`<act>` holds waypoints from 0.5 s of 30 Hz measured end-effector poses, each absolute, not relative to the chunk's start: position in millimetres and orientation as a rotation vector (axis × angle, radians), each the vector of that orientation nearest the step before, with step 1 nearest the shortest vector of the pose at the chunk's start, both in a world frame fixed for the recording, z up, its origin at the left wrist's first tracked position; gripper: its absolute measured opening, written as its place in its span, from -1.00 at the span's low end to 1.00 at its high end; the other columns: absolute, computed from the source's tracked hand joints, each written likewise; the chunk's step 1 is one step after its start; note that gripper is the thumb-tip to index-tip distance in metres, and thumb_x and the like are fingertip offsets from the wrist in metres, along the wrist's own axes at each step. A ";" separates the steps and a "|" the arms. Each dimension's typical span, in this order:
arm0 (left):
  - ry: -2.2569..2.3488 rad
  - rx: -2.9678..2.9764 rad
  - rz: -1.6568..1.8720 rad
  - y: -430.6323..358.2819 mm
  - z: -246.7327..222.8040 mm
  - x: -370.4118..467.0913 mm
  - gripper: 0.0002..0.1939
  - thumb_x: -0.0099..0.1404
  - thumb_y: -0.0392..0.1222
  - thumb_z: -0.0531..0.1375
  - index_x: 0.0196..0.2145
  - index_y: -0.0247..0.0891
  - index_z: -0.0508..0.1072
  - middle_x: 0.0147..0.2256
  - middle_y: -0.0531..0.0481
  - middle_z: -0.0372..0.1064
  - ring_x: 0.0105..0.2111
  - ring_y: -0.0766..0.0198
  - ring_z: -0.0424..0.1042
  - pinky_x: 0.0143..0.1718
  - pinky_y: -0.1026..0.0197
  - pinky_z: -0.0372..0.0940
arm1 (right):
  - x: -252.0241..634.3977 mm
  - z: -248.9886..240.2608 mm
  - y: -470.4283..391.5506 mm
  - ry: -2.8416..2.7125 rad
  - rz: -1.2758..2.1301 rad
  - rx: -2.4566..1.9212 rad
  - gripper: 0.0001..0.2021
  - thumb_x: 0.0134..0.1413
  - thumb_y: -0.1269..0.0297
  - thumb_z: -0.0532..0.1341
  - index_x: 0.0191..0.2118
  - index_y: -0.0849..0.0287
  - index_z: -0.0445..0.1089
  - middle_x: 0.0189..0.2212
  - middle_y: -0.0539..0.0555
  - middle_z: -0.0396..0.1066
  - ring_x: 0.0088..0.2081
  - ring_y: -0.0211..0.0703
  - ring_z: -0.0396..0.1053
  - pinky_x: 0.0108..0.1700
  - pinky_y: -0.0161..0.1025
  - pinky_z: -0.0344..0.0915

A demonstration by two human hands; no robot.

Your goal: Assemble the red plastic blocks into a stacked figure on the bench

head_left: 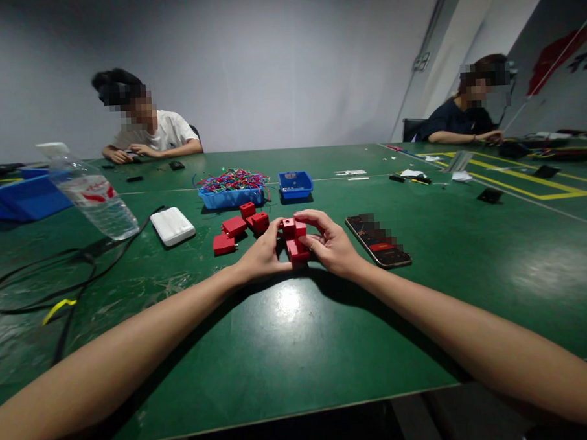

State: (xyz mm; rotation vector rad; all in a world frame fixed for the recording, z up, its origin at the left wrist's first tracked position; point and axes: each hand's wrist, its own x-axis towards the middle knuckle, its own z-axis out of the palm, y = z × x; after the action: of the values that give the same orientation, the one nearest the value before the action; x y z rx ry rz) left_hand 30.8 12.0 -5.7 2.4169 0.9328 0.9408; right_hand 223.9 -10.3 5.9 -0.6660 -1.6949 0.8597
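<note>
- Left grip (pixel 262 255) and right grip (pixel 334 247) close around the held blocks (pixel 299 251): red, boxy, seemingly hard plastic, stacked unevenly.
- At 10 o'clock, loose blocks (pixel 234 226) lie on the smooth green desk (pixel 290 363), out of hand; handling looks part done.
- At 11, thin tangled wires (pixel 233 180) heap a blue tray (pixel 231 199).
- At 3, a flat glossy phone (pixel 369 239).

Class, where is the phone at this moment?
In the head view, the phone lies screen up on the green table, just to the right of the person's right hand.
</note>
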 end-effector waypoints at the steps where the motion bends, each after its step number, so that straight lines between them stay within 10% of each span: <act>1: 0.932 2.415 0.942 12.1 -5.8 30.7 -0.08 0.03 0.02 0.37 0.20 -0.25 -0.03 0.14 -0.31 0.21 0.13 -0.07 0.31 0.15 -0.11 0.24 | 223.8 5.5 -10.2 -1.692 0.876 -0.663 -0.66 0.10 0.37 0.21 0.02 0.05 0.33 0.07 0.14 0.27 0.12 -0.08 0.30 0.03 -0.14 0.41; 15: 0.950 2.405 0.940 13.8 -7.8 31.3 -0.07 0.01 0.00 0.37 0.20 -0.25 -0.02 0.16 -0.29 0.19 0.14 -0.05 0.30 0.17 -0.10 0.23 | 223.3 7.6 -14.1 -1.860 0.530 -0.638 -0.62 0.12 0.49 0.13 0.04 0.01 0.33 0.07 0.14 0.28 0.17 -0.07 0.24 0.18 0.02 0.27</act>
State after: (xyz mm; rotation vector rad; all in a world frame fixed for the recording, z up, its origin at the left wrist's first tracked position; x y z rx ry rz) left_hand 31.3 13.8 -7.8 2.4052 0.9505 0.9398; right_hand 223.3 -14.1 7.6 -0.6377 -1.8604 0.5304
